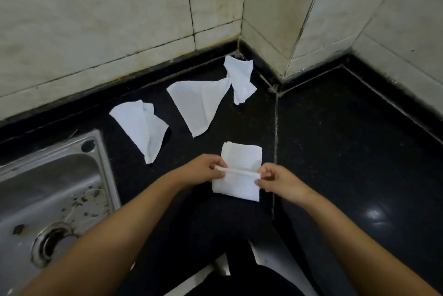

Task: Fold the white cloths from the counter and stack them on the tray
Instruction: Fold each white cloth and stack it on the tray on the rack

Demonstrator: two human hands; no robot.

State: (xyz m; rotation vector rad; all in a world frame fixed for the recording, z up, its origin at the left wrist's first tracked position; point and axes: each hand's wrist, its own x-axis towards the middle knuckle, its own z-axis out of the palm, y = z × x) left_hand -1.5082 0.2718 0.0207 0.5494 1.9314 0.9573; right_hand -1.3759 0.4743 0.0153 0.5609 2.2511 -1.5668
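A white cloth (241, 159) lies on the black counter (347, 152) in front of me, its near part lifted into a fold. My left hand (203, 168) pinches the fold's left end and my right hand (278, 181) pinches its right end. Three more white cloths lie loose farther back: a crumpled cloth (141, 125) at the left, a triangular cloth (199, 106) in the middle, and a crumpled cloth (241, 77) near the wall corner. No tray is in view.
A steel sink (48, 190) with debris and a drain is set into the counter at the left. Tiled walls (119, 20) close the counter at the back and right. A counter seam (275, 142) runs beside the held cloth.
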